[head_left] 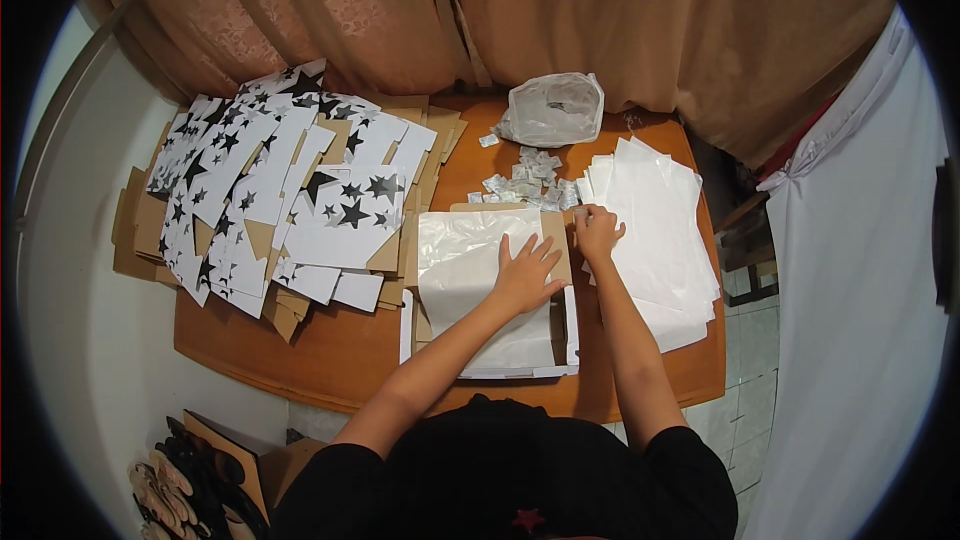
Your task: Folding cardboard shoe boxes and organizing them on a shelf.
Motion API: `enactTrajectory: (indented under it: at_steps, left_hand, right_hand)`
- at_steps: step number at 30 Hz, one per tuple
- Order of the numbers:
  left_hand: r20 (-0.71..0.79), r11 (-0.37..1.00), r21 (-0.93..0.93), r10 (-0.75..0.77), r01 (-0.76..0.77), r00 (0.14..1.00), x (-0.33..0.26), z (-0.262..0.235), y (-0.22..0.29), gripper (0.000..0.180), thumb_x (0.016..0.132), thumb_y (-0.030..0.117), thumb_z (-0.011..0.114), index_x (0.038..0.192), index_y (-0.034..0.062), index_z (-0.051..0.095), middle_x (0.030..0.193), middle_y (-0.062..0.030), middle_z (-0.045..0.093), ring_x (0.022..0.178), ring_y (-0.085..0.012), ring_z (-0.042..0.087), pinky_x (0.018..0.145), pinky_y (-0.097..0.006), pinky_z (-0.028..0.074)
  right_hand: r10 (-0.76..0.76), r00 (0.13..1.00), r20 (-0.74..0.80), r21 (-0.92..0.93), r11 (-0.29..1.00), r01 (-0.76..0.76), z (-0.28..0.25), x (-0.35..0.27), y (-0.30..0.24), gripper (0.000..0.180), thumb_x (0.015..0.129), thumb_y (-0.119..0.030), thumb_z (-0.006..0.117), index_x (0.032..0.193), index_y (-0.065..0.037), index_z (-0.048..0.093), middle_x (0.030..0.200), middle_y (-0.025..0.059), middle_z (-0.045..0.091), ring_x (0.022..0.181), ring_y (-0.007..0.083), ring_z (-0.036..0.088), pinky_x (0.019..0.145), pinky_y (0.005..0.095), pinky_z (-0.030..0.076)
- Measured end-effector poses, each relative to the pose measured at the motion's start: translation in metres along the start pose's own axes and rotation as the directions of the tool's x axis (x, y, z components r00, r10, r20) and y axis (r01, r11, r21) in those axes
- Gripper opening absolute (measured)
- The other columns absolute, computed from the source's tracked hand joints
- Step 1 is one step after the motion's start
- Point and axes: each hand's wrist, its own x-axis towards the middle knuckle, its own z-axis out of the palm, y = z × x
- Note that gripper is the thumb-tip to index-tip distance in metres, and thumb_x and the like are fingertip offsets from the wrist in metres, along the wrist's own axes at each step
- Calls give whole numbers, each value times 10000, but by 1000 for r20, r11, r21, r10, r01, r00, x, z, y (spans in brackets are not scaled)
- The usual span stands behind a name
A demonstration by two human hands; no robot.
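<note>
An open cardboard box (563, 330), white outside and brown inside, lies in front of me at the table's near edge. A thin, slightly shiny white sheet (470, 285) covers much of its inside and reaches up over its far side. Spread flat, my left hand (528, 275) rests on this sheet toward the box's right side. My right hand (598, 232) is closed beside the box's far right corner, fingers curled. Whatever it may grip is too small to make out. Just beyond it lies a heap of small silvery sachets (535, 175).
Flat star-printed cardboard boxes (350, 210) are piled at the left. A stack of white sheets (660, 250) lies at the right, and a translucent plastic bag (555, 110) sits at the back. Brown curtains (600, 20) border the wooden table (290, 365). Shoes (190, 485) stand at lower left.
</note>
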Motion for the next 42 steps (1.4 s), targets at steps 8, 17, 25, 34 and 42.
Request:
enactTrajectory:
  at_steps: [8, 17, 25, 34, 42]
  left_hand:
    - [-207, 907, -382, 106, -180, 973, -29, -36, 0, 326, 836, 298, 553, 1138, 175, 556, 1324, -37, 452, 1295, -268, 331, 1034, -613, 85]
    - [-541, 769, -512, -634, 382, 553, -87, -53, -96, 408, 763, 274, 662, 1126, 114, 566, 1312, -120, 418, 1274, -376, 263, 1020, -546, 203]
    - [-311, 715, -481, -681, 508, 664, -89, -37, -125, 438, 687, 360, 717, 1052, 140, 614, 1304, -115, 424, 1278, -363, 214, 992, -596, 131]
    - [-317, 713, -507, -677, 485, 664, -79, -59, -119, 357, 643, 319, 768, 906, 97, 674, 1265, -139, 491, 1234, -319, 338, 986, -498, 261]
    - [-227, 598, -772, -576, 216, 785, -83, -37, -163, 349, 647, 374, 773, 882, 134, 678, 1358, -61, 405, 1322, -361, 161, 999, -598, 107]
  right_hand:
    - [-20, 978, -207, 820, 541, 185, -48, -41, -30, 225, 838, -52, 497, 1044, -13, 578, 882, 60, 600, 689, 118, 527, 638, 245, 432]
    - [-407, 828, 386, 675, 737, 47, -73, -124, -75, 271, 774, -71, 603, 1041, -24, 596, 862, 83, 625, 659, 139, 541, 600, 270, 451]
    - [-379, 875, -302, 296, 835, 464, -56, -112, -68, 440, 717, -153, 670, 1113, -16, 535, 1030, 151, 544, 821, 281, 541, 761, 385, 445]
    - [38, 982, 187, 571, 809, -140, -41, -69, -41, 429, 643, -192, 718, 1034, -53, 606, 763, 31, 645, 804, 240, 603, 780, 390, 453]
    - [5, 947, 321, 229, 970, -83, -60, -86, -48, 245, 626, -245, 734, 804, -96, 654, 728, 8, 630, 705, 162, 604, 728, 324, 396]
